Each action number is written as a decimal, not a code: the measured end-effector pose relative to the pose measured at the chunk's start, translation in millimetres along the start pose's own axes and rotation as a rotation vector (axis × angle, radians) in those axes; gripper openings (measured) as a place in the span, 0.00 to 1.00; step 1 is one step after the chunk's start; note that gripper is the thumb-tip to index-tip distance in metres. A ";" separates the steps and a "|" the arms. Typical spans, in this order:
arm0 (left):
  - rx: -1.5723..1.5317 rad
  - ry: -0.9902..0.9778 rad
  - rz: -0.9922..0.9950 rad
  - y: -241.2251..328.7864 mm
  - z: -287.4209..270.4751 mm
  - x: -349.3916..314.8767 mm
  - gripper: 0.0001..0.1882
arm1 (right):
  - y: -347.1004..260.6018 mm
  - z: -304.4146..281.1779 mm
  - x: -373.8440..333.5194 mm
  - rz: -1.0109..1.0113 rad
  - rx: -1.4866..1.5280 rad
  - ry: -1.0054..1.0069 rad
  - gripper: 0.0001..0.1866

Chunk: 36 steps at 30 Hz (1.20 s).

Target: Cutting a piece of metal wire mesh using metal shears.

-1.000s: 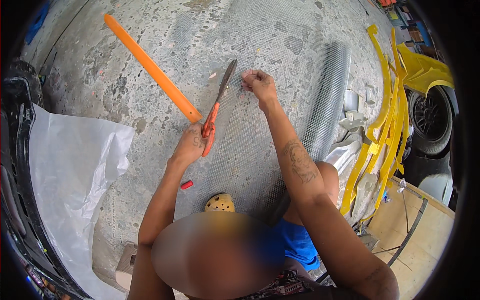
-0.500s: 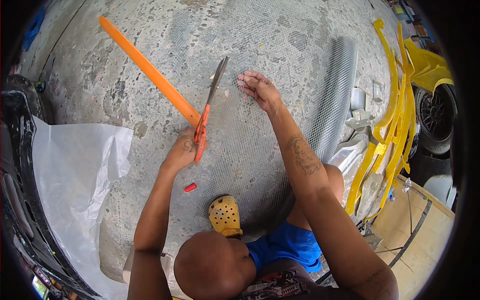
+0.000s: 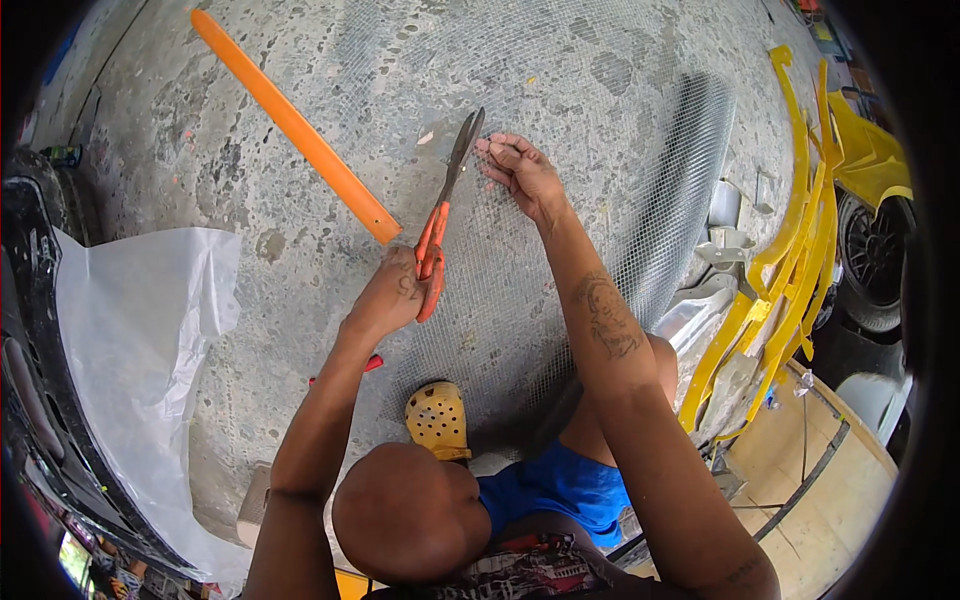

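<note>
My left hand (image 3: 390, 292) is closed round the orange handles of a pair of scissors (image 3: 436, 240). Their dark blades point away from me and lie close together, the tips near my right fingers. With bent fingers, my right hand (image 3: 528, 180) pinches the edge of a wire mesh sheet (image 3: 515, 300), a fine grey net spread over the concrete floor. Its right side curls up into a roll (image 3: 685, 170). Just beyond my left hand is the near end of a long orange strip (image 3: 300, 132).
A small red object (image 3: 373, 363) lies partly behind my left forearm. Translucent plastic sheeting (image 3: 140, 350) and a black car part (image 3: 30, 330) are at left. Yellow body panels (image 3: 790, 250) and a wheel (image 3: 875, 250) stand at right. My yellow clog (image 3: 437, 418) rests near the mesh.
My left hand has moved right with the scissors, bringing the blades close to my right fingers. My right hand keeps its pinch on the mesh. The view has shifted slightly.
</note>
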<state>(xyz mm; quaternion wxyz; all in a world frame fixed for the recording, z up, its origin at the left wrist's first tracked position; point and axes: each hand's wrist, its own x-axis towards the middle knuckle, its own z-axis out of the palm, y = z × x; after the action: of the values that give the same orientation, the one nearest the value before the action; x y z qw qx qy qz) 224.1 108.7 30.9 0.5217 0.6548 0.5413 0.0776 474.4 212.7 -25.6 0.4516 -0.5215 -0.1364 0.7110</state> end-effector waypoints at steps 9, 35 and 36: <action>0.021 -0.069 -0.110 16.9 -3.2 11.3 0.14 | -0.8 0.0 -0.6 -0.002 -0.006 -0.002 0.12; -0.117 0.001 -0.043 32.5 -5.0 15.0 0.09 | -0.2 -5.9 1.2 0.038 0.009 -0.041 0.10; -0.153 -0.012 -0.086 38.8 -7.2 13.9 0.09 | -0.3 -6.7 1.4 0.027 0.006 -0.034 0.09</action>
<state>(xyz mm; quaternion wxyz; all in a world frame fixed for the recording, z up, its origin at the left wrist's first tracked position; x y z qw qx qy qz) 249.3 129.1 57.4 0.5761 0.5897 0.5585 0.0922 480.3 212.1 -29.1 0.4411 -0.5098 -0.1348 0.7262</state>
